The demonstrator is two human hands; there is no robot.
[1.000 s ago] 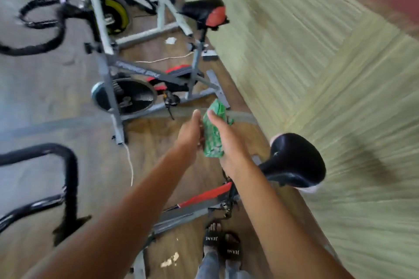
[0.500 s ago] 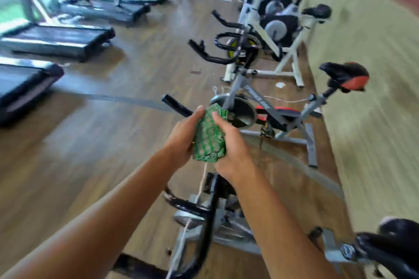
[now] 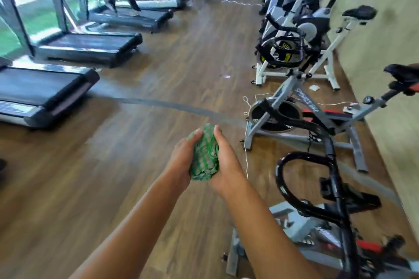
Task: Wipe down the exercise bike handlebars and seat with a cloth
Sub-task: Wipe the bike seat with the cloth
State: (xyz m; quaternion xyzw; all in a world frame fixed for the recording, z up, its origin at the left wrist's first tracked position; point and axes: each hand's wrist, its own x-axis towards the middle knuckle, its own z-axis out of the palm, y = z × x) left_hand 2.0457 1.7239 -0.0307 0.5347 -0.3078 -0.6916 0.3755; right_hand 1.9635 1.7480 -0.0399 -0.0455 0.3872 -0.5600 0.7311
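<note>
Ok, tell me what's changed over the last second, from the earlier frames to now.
The view swung up and left: from the floor and a black seat beside the wall, to the gym aisle with treadmills on the left. The nearest bike's black looped handlebar now sits right of the hands, untouched. Unchanged: the left hand and right hand still press the bunched green checked cloth between them; nothing released.

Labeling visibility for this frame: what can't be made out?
- Head view: nearest bike's seat, outside the frame; only its handlebars show.
- Red-and-black seat: cut off by right edge.
- Cloth: sides covered by left hand and right hand.
- Far bikes: motion-blurred.
</note>
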